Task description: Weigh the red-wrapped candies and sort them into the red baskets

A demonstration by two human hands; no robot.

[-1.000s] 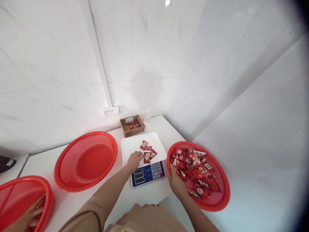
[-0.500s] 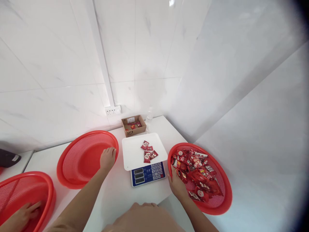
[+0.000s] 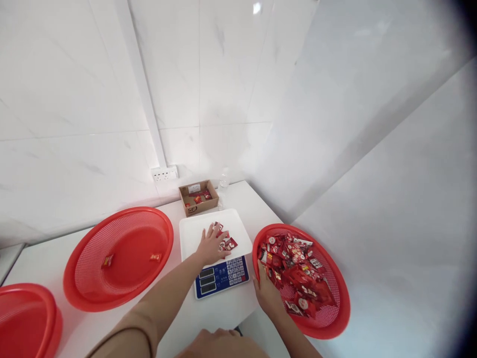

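My left hand (image 3: 210, 246) lies with fingers spread over several small red packets (image 3: 228, 243) on the white tray (image 3: 192, 233) of a digital scale (image 3: 222, 276). The hand partly covers those packets; whether it presses on them I cannot tell. At the right, my right hand (image 3: 267, 293) is closed on the left rim of a red mesh basket (image 3: 342, 298). That basket is tilted toward me and holds a pile of red packets (image 3: 307, 278) of mixed sizes.
Left of the scale stands another red basket (image 3: 164, 219) with two small packets in it. A third red basket (image 3: 48, 303) is cut off at lower left. Behind the tray are an open cardboard box (image 3: 199, 198) with packets and a clear bottle (image 3: 224, 179). A wall socket (image 3: 164, 173) is above.
My left hand has moved right, from the middle basket to the packets on the tray. Two packets now show in that basket. Another hand has left the far-left basket. My right hand keeps its grip.
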